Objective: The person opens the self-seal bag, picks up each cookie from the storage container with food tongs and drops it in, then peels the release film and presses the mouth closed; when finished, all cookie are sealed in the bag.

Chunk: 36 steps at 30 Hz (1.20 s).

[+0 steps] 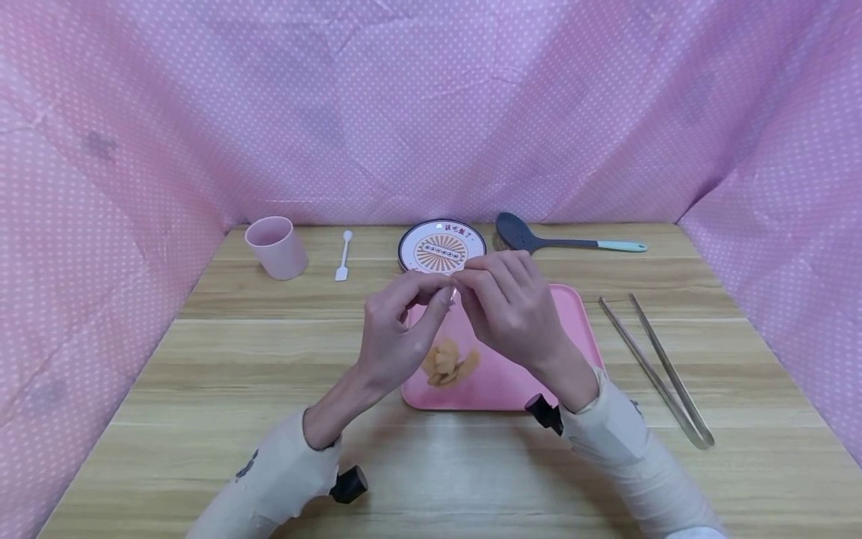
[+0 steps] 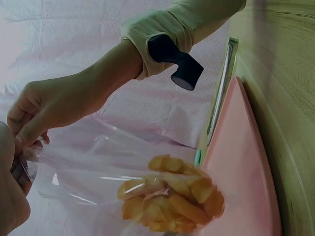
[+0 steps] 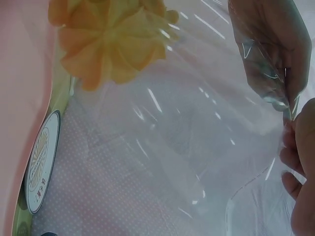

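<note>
A clear plastic bag (image 2: 83, 172) of flower-shaped orange-yellow chips (image 2: 170, 199) hangs from both hands, its filled bottom low over the pink tray (image 1: 572, 322). My left hand (image 1: 404, 326) pinches the bag's top edge between thumb and fingers. Close beside it, fingertips meeting at the same edge, my right hand (image 1: 515, 311) pinches the film too. In the right wrist view the film is stretched smooth below the fingers, while the part near the left hand looks crumpled. The head view shows the chips (image 1: 447, 363) below the hands, the clear film barely visible.
Behind the tray stands a white patterned plate (image 1: 441, 247), with a dark slotted spoon (image 1: 566, 243) to its right. Metal tongs (image 1: 663, 367) lie right of the tray. At the back left are a pink cup (image 1: 279, 251) and a small white spatula (image 1: 344, 254).
</note>
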Motion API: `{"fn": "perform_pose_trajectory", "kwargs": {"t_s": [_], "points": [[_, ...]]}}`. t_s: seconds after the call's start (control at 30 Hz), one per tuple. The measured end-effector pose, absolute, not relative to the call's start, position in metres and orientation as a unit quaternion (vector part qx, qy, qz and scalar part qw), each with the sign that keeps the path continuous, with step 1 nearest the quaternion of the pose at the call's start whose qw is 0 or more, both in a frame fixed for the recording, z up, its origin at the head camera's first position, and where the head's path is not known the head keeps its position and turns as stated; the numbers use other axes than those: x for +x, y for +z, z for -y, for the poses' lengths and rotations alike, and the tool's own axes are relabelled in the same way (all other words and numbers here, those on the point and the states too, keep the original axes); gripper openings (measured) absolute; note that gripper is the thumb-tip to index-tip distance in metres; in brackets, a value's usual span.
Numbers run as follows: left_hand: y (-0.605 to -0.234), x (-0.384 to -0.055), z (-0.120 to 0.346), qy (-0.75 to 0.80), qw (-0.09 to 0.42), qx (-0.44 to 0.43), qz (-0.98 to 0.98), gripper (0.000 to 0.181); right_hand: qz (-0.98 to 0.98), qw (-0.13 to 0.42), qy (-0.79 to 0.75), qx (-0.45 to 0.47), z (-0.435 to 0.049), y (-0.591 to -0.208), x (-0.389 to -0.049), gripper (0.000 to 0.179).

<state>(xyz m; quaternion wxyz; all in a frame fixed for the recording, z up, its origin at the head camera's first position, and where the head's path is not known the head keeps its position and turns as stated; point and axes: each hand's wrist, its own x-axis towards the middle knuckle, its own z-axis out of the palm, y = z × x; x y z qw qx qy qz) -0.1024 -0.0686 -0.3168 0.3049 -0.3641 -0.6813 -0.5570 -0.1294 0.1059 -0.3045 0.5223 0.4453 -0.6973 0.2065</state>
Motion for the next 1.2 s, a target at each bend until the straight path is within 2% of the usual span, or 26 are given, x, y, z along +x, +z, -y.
{"fn": "perform_pose_trajectory", "kwargs": {"t_s": [0.5,1.2], "points": [[-0.3175,-0.1024,0.0677,-0.549,0.308,-0.374,0.681,0.014,0.724,0.491,0.282,0.393,-0.1050,-0.3048,-0.1220,0.016],[-0.3175,-0.1024,0.0659,-0.536,0.304,-0.372,0.694,0.015,0.743,0.485,0.294,0.355,-0.1031,-0.3084,-0.1211,0.028]]}}
